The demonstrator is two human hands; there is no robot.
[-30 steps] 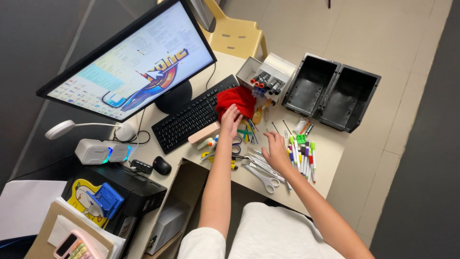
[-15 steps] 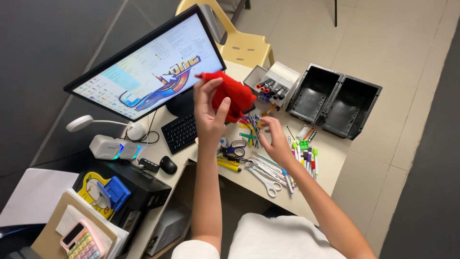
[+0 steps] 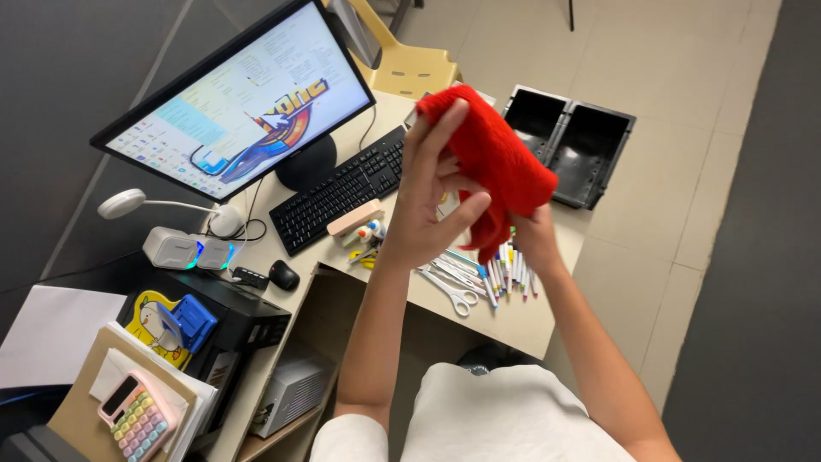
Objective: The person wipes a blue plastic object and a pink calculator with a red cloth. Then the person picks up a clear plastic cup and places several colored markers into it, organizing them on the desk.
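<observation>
While lifted: red cloth (image 3: 496,162) above counter (image 3: 522,321)
Left hand (image 3: 428,205): fingers clamped on cloth
Right hand (image 3: 534,235): grips cloth's lower end, fingers hidden
Risk: loose pinch, cloth drops onto markers (image 3: 509,265)

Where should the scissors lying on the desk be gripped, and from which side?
Grip the scissors at the handle loops, coming from above on the near desk edge. They lie flat, loops toward the person, blades pointing into the crowded markers, so the loop end looks the freer one.

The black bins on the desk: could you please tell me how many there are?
2: both stand side by side at the desk's far right corner, the left bin and the right bin touching; the red cloth may hide more.
</observation>
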